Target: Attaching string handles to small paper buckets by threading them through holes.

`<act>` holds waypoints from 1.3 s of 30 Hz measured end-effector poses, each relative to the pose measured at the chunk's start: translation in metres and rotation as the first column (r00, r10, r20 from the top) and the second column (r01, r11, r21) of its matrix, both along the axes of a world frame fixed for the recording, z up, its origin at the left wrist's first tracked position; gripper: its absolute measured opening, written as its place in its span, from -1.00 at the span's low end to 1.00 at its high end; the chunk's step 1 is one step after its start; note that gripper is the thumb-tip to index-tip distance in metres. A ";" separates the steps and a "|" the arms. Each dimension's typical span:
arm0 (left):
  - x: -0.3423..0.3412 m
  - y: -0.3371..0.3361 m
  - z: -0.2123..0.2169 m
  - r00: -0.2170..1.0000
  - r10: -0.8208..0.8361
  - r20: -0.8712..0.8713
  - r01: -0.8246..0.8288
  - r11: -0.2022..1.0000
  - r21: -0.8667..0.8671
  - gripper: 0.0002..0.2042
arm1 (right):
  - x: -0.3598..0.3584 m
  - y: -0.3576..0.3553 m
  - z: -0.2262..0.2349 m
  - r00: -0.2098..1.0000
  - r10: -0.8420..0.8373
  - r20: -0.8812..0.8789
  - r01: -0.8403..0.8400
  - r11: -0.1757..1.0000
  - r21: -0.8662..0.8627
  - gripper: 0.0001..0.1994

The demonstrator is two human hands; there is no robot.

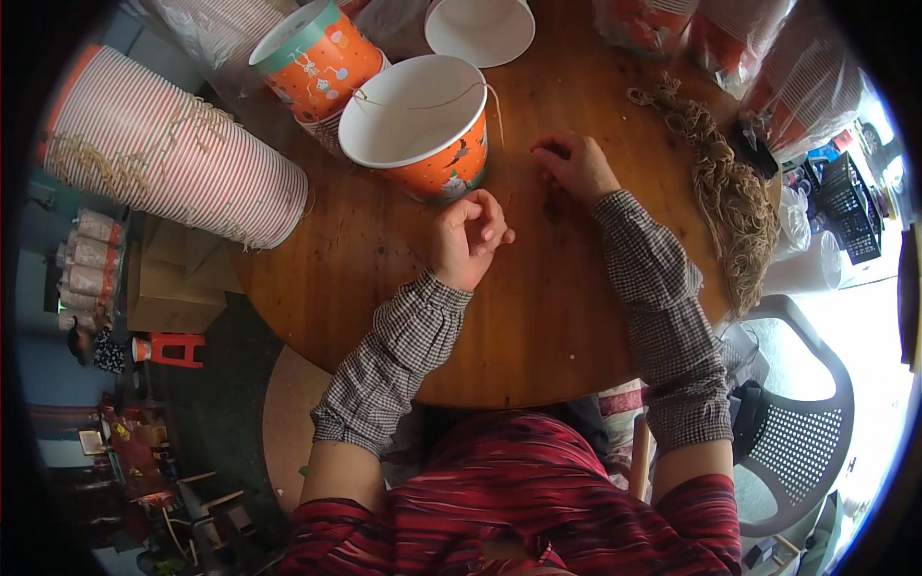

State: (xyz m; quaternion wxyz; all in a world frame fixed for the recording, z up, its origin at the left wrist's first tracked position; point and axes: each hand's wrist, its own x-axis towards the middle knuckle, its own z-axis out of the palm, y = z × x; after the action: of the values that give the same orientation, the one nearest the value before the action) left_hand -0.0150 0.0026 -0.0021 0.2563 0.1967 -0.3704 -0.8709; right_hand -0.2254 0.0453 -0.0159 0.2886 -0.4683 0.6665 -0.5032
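A paper bucket [451, 165], orange outside with printed figures and white inside, stands on the round wooden table. A thin twine [437, 104] runs across its mouth, and one end hangs over the right rim. Just in front of the bucket is my left hand [468, 240], its fingers curled in toward the thumb. My right hand [578, 168] is above the table to the right of the bucket, apart from it, with thumb and fingers drawn together. Whatever either hand may pinch is too small or hidden to make out.
A long stack of nested buckets [182, 144] leans at the left with twine strands on it. Behind stand an orange and green bucket [317, 62] and a white-lined one [480, 31]. A twine bundle [725, 182] lies along the right edge. A grey chair [797, 432] is at right.
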 end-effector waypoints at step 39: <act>0.021 -0.017 0.003 0.985 -0.110 0.132 0.097 0.990 0.100 -0.64 | 0.055 0.009 0.028 0.798 0.156 0.583 -0.146 0.987 -0.064 -0.88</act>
State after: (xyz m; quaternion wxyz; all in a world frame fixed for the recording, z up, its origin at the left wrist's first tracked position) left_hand 0.0063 -0.0141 0.0012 0.1751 0.2483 -0.3557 -0.8838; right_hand -0.1701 0.0544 0.0117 0.5151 -0.3443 0.5018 -0.6036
